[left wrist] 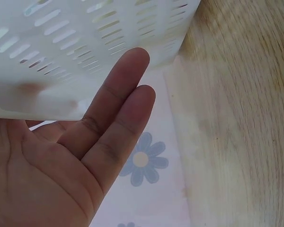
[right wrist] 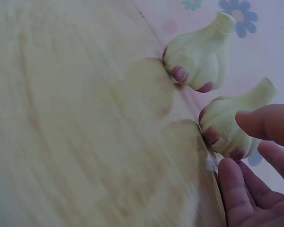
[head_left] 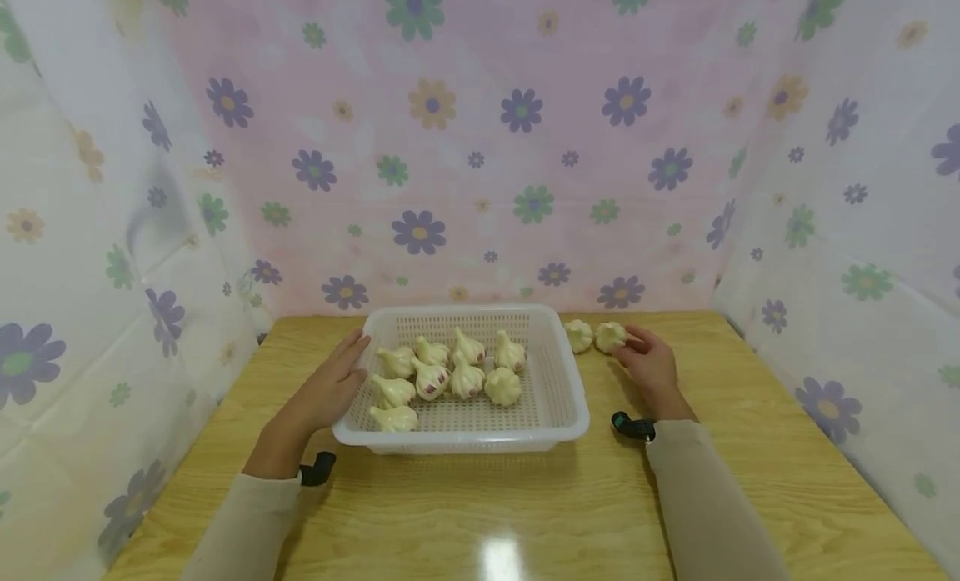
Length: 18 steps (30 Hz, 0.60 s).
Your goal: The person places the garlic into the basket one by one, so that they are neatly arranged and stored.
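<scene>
A white plastic basket (head_left: 457, 435) with slotted walls stands on the table and holds several pale garlic bulbs (head_left: 467, 379), some with purple marks. Along its left side, my left hand (head_left: 333, 389) rests with extended fingers against the outer wall, close under the rim. Two more garlic bulbs stand side by side on the table to the right of the basket. The left one (right wrist: 199, 59) stands free. At the right one (right wrist: 225, 125), my right hand (head_left: 651, 364) has thumb and fingertips by its near right side, the thumb (right wrist: 262, 120) overlapping it, and the fingers are loosely spread.
The wood-grain table (head_left: 420, 514) ends at the back against a flowered pink cloth (head_left: 480, 256). Similar cloth walls rise at left and right. Black wrist-camera mounts (head_left: 633, 427) sit by both cuffs.
</scene>
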Each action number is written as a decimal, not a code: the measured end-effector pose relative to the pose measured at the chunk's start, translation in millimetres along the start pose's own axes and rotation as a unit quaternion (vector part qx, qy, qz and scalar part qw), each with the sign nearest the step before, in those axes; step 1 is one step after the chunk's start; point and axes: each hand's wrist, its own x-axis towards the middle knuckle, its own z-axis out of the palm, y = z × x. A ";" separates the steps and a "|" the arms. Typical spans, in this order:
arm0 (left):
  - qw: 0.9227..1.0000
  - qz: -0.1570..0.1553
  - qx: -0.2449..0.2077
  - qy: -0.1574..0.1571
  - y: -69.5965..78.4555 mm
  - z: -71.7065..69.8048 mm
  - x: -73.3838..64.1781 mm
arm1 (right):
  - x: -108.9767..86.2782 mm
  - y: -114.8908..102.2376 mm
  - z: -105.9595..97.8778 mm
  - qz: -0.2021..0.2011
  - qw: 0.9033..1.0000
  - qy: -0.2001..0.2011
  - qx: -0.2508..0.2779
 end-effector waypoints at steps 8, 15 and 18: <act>1.000 0.005 -0.004 -0.006 0.5 0.2 0.0 | -0.9 1.7 3.3 0.007 0.996 0.008 -0.084; 1.000 0.004 -0.007 -0.005 0.0 1.3 2.0 | 3.3 2.6 1.5 0.016 0.993 0.035 -0.108; 1.000 -0.001 -0.005 -0.003 -1.0 1.2 1.7 | 5.5 1.8 1.5 0.020 0.993 0.051 -0.109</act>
